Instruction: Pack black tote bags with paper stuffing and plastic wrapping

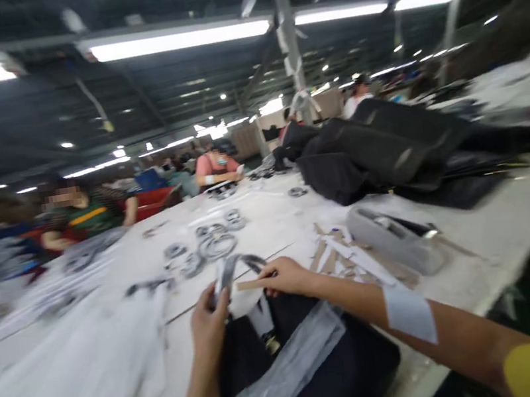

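Observation:
A black bag (318, 378) lies on the white table in front of me, with a clear plastic strip (292, 368) across it and a gold clasp (271, 343) near its top. My left hand (209, 318) pinches one side of the bag's grey handle (231, 269), which arches up. My right hand (282, 276) is at the handle's other side, its fingers closed on a thin beige strip (249, 285) that points left, between the two hands. Blur hides the fine detail of the handle.
Coiled grey straps (215, 245) lie beyond the bag. Right of it are paper scraps (337, 254) and a grey plastic bin (395, 238). Dark fabric (377, 147) is piled at the back right, white material (73, 383) at the left. People sit across the table (257, 213).

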Available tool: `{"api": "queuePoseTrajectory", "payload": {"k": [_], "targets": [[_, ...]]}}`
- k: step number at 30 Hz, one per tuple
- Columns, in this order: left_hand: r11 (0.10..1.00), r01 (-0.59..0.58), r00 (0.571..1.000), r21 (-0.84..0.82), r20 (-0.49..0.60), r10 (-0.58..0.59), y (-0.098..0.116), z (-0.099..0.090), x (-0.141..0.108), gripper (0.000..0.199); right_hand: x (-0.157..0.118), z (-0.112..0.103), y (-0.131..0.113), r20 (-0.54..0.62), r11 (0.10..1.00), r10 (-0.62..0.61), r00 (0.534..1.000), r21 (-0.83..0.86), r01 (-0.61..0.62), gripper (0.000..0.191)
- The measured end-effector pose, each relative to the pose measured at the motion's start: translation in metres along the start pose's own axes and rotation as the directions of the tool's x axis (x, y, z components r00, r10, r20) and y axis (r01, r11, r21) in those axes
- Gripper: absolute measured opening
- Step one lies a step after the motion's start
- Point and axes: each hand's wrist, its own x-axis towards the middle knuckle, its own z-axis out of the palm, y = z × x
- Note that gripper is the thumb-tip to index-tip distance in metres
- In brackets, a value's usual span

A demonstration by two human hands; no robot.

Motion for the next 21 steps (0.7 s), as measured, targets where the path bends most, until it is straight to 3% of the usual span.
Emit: {"api": "queuePoseTrajectory", "payload": {"k": [2, 8, 15, 21], "targets": [[0.99, 0.044, 0.999, -0.135, 0.036, -0.04, -0.001, 0.003, 0.002, 0.062, 0.008, 0.0, 0.008, -0.008, 0.999, -0.027, 1.0, -0.036, 0.027, 0.011], [0.98, 0.032, 0.998, -0.198, 0.063, -0.019, -0.001, 0.012, -0.001, 0.057, 0.022, 0.018, 0.013, -0.063, 0.998, -0.059, 0.996, -0.041, 0.057, 0.015], [0.975, -0.01, 0.995, -0.223, 0.097, 0.033, -0.001, 0.011, -0.002, 0.05, 0.048, 0.048, 0.011, -0.109, 0.988, -0.043, 0.993, 0.141, 0.058, 0.028], [0.982, -0.056, 0.994, -0.18, 0.081, 0.072, -0.002, 0.011, -0.003, 0.045, 0.046, 0.049, 0.023, -0.181, 0.958, -0.036, 0.983, 0.274, 0.085, 0.042]]}}
